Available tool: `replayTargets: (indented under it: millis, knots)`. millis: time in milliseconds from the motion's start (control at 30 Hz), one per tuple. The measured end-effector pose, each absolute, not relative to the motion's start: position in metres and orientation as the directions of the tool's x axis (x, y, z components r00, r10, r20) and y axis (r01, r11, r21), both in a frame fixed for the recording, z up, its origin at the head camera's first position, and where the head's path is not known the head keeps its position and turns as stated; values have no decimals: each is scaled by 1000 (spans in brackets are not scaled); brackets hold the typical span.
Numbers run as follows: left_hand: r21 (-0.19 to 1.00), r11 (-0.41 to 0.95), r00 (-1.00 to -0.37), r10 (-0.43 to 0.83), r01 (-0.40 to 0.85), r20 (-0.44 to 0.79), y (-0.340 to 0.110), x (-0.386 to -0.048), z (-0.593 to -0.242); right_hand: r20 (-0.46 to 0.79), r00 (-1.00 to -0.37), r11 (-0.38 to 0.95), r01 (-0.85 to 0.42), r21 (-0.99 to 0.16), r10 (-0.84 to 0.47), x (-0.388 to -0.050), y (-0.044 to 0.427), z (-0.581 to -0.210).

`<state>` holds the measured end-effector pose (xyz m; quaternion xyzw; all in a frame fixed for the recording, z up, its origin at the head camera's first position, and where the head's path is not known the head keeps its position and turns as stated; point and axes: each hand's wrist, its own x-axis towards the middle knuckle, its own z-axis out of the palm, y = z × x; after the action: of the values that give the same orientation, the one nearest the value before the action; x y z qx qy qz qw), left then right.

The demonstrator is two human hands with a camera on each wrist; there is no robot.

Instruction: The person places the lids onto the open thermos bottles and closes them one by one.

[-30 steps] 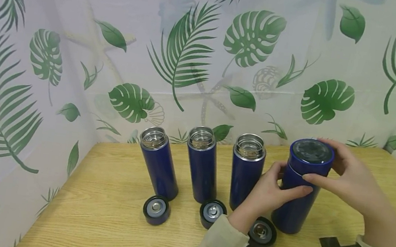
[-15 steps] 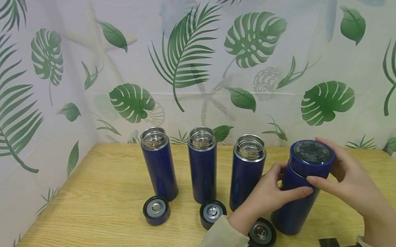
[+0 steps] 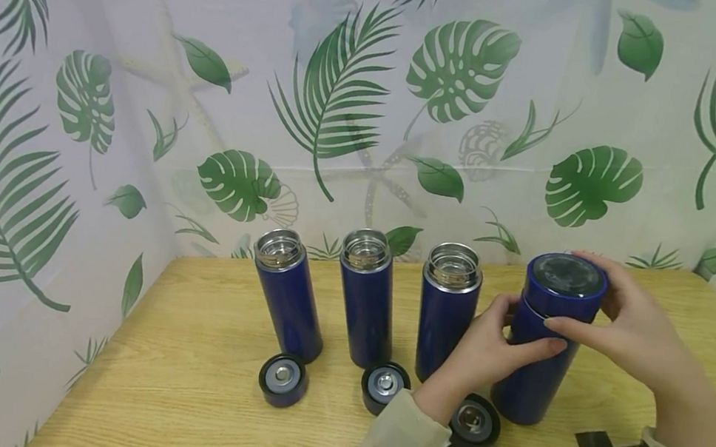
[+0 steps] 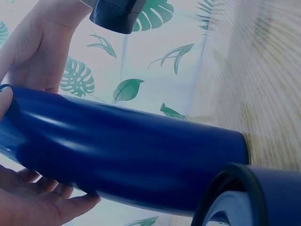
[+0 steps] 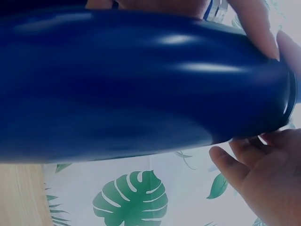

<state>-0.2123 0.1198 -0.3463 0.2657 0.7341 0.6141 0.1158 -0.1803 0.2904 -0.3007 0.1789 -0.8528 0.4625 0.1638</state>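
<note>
At the right of the head view, a dark blue vacuum flask [image 3: 529,386] stands upright on the table. Its blue lid [image 3: 559,302], with a glossy dark top, sits on its mouth, a thin seam showing below. My left hand [image 3: 493,348] holds the upper body, thumb across the front. My right hand [image 3: 635,336] grips the lid from the right, its thumb at the lower edge. Close up in the left wrist view, the flask body [image 4: 131,146] stretches across. The right wrist view is mostly filled by the flask [image 5: 141,94].
Three uncapped blue flasks stand in a row to the left: a far one [image 3: 289,304], a middle one [image 3: 366,310] and a near one [image 3: 442,323]. Upturned lids lie before them: left [image 3: 283,380], middle [image 3: 383,387], right [image 3: 474,424]. A leaf-patterned cloth [image 3: 364,68] hangs behind the wooden table [image 3: 191,382].
My right thumb shifts slightly right along the lid's lower edge, then back left. My left hand, the flask and the other things stay in place.
</note>
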Motion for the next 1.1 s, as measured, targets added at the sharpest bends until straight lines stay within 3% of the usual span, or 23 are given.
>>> replayTargets:
  millis: [200,600,1100]
  knots:
    - [962,105,-831,534,252,160,119,-212,-346,454,-877,512,-465,-722,-157,-182,288,-301]
    - [959,128,-832,534,254,149,119,-212,-346,472,-837,339,-545,-767,-279,-181,300,-305]
    - [958,133,-832,535,253,145,119,-212,-345,350,-928,529,-364,-767,-131,-180,288,-297]
